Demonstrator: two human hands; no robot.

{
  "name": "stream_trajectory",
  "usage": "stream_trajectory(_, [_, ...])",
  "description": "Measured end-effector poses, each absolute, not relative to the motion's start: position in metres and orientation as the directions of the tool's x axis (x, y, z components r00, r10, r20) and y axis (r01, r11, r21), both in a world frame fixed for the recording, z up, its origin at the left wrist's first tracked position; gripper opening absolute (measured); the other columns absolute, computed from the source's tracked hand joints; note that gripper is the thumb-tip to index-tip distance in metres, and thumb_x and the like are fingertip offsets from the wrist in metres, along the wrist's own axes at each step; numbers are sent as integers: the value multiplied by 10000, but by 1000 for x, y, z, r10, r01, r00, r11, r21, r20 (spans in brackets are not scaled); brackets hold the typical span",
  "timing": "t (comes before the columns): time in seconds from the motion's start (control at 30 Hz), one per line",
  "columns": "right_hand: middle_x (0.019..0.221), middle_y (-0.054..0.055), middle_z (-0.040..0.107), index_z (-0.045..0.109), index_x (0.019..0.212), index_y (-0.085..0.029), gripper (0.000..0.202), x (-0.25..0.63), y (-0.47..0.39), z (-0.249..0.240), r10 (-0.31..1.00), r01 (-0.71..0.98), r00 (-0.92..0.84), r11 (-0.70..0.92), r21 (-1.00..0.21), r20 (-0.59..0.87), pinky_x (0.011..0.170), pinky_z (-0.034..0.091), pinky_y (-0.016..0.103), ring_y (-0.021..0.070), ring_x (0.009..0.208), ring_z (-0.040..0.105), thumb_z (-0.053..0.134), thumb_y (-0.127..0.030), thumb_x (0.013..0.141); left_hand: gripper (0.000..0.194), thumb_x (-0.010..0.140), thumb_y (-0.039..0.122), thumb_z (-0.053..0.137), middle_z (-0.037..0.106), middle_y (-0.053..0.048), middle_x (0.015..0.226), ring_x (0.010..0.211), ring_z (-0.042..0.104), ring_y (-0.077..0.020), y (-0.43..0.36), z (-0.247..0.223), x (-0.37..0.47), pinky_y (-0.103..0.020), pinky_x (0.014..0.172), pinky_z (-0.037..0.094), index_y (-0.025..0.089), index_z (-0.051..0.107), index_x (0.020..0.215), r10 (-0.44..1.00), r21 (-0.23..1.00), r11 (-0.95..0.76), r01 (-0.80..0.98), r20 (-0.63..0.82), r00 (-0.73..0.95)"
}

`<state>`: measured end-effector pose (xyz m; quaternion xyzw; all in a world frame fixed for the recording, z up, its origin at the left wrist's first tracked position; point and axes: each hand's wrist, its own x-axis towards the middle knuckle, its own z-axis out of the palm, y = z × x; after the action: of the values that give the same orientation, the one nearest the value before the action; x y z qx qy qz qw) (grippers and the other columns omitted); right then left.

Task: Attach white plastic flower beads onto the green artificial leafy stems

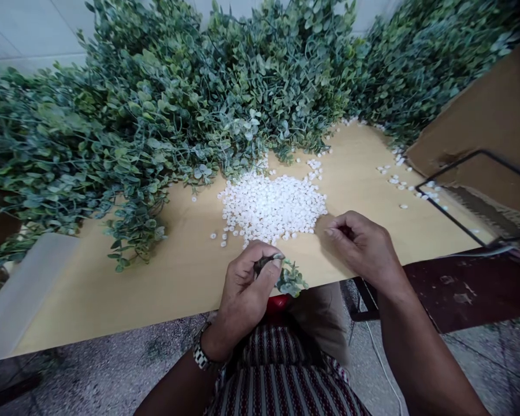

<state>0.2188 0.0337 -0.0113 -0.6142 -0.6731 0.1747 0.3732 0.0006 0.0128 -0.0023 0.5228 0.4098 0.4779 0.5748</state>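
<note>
My left hand (249,286) is closed at the table's near edge, holding a small sprig of artificial greenery (291,281) whose leaves stick out to the right of the thumb. Its stem end is hidden in the fingers. To the right, my right hand (366,245) is held with thumb and forefinger pinched together; whatever they grip, if anything, is too small to make out. Just beyond both hands lies a heap of small white plastic pieces (273,205), bead-like in size, with its right edge close to my right fingertips.
Piled artificial leafy stems (225,86) fill the back of the yellowish tabletop (169,289). At right stand a cardboard box (481,121) and a black metal frame (450,216), with loose white pieces nearby. A translucent sheet (34,289) lies at the left.
</note>
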Motion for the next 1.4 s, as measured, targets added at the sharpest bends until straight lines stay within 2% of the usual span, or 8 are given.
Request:
stream_trajectory(0.07, [664, -25, 534, 567, 739, -199, 80, 216, 27, -12, 957, 496, 95, 195, -846, 276, 552, 362, 230, 108, 587, 469, 605, -219, 807, 98, 816, 210, 552, 512, -6, 736, 523, 373, -75, 13, -3, 2, -210, 447, 288, 172, 619, 755, 981, 990, -22, -140, 48, 188])
stream_trajectory(0.13, [664, -29, 533, 580, 751, -205, 80, 207, 20, -10, 967, 269, 50, 230, -935, 252, 530, 357, 215, 99, 588, 468, 626, -234, 808, 84, 793, 179, 564, 537, -4, 736, 535, 395, -79, 13, -2, 5, -212, 462, 303, 178, 637, 751, 983, 987, -30, -157, 58, 174])
stream_trajectory(0.27, [677, -26, 524, 593, 773, -205, 73, 180, 8, -4, 957, -52, -122, 258, -965, 263, 546, 369, 218, 94, 603, 463, 619, -240, 831, 135, 743, 123, 591, 587, -3, 722, 550, 421, -86, 12, 2, 9, -214, 483, 320, 189, 699, 790, 988, 986, -13, -168, 39, 150])
stream_trajectory(0.4, [682, -26, 497, 592, 788, -203, 84, 164, 5, -9, 959, -231, -145, 207, -951, 244, 561, 356, 226, 94, 614, 437, 618, -264, 840, 136, 739, 139, 619, 607, -7, 706, 590, 469, -100, 11, 3, 10, -217, 502, 345, 203, 725, 796, 984, 976, -1, -216, 39, 172])
stream_trajectory(0.6, [702, -18, 503, 601, 802, -200, 61, 162, 3, -20, 962, -314, -147, 175, -933, 230, 569, 334, 240, 103, 629, 438, 618, -245, 839, 94, 753, 166, 657, 583, -12, 696, 623, 487, -112, 9, 0, 7, -229, 531, 368, 212, 734, 783, 978, 966, -28, -257, 79, 192])
stream_trajectory(0.9, [718, -7, 530, 611, 809, -210, 29, 158, 3, -22, 953, -371, -162, 182, -911, 256, 584, 367, 246, 115, 644, 466, 613, -209, 838, 100, 776, 178, 659, 533, -5, 657, 641, 470, -122, 7, -3, 7, -253, 590, 378, 229, 744, 791, 972, 960, -56, -275, 115, 206])
stream_trajectory(1.4, [722, 0, 544, 607, 816, -199, 24, 157, 3, -22, 954, -328, -158, 192, -925, 254, 569, 387, 248, 110, 642, 488, 611, -205, 839, 132, 757, 127, 656, 525, -2, 643, 659, 465, -128, 7, -4, 6, -252, 589, 378, 224, 744, 766, 976, 966, -78, -247, 124, 178])
